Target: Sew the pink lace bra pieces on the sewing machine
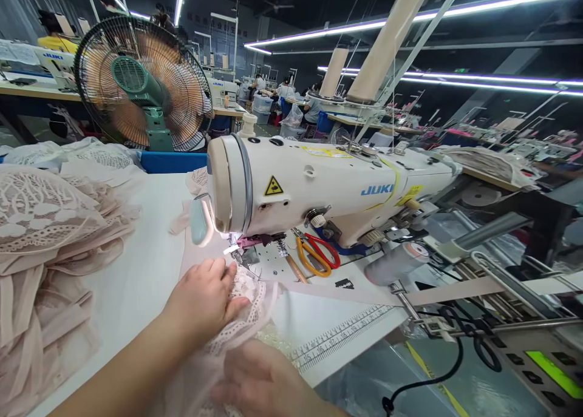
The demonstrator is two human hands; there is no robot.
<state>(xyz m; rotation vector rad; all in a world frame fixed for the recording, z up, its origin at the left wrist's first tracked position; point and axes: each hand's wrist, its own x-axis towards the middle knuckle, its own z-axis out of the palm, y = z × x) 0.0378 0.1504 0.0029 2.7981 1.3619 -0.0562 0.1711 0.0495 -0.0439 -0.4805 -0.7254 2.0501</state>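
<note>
Lower centre of frame: lace fabric (pixel 255 301) under left hand (pixel 209 295), beside sewing machine (pixel 291 183); right hand (pixel 264 377) blurred. Can't tell if either grip's closed. Risk: lace puckers if hands pull unevenly.

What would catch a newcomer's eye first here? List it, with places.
The big white JUKI sewing machine dominates the middle of the picture. At upper left stands a large, round, wire-caged fan. Lower down, the left hand rests on pale lace fabric, with red-and-orange-handled scissors lying to its right.
</note>
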